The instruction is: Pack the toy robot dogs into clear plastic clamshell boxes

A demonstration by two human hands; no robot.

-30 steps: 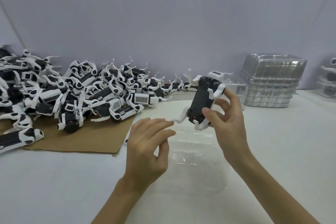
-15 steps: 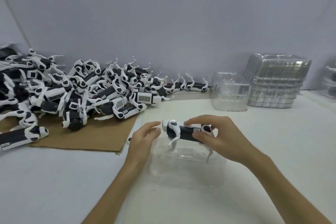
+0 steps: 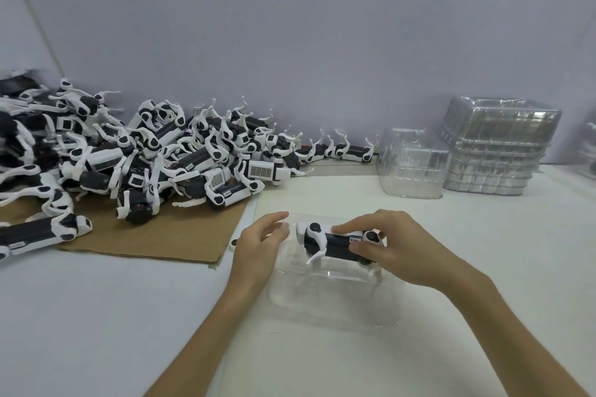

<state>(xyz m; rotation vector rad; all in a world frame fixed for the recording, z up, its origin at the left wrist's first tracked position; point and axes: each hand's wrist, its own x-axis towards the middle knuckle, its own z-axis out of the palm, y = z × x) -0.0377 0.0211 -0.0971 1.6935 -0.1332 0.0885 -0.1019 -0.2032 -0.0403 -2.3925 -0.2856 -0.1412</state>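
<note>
Held toy dog (image 3: 337, 246): black body, white head and legs, black round joints, small white label with dark print
Pile of toy dogs (image 3: 145, 155): black and white throughout; several show white panels with a fine dark grid
Clamshell box (image 3: 332, 303): clear, colourless, faint white glints
Stacked clamshells (image 3: 496, 151): clear, silvery grey, ribbed in a grid
Cardboard sheet (image 3: 167, 235): plain brown
Table (image 3: 96, 316): white
Wall (image 3: 290, 42): pale lilac grey
</note>
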